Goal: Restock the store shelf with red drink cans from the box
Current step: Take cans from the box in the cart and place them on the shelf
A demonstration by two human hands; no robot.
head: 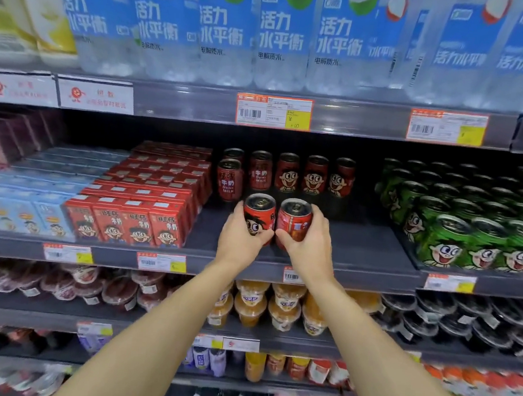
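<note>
Grey metal store shelving (362,240) fills the view, tier on tier, with orange and yellow price tags (274,111) clipped along its front rails. On the top tier stand clear water bottles with blue labels (226,29). On the middle tier, red cartons with a cartoon face (128,222) sit to the left and green cans with the same face (462,238) crowd the right, leaving a bare grey stretch between them. At the far end of that stretch stand 6 small red drink cans (288,172), 5 in a row and 1 nearer on the left. Lower tiers hold cups and jars, too blurred to name.

Both bare arms reach up to the middle tier's near part. The left hand (239,237) curls round a red can with a cartoon face (259,217), thumb across its front. The right hand (309,240) wraps a second red can (294,221) whose label shows small print. Both held cans are upright, side by side and about touching, dark lids with pull tabs facing up, at the shelf surface just near of the standing cans.
</note>
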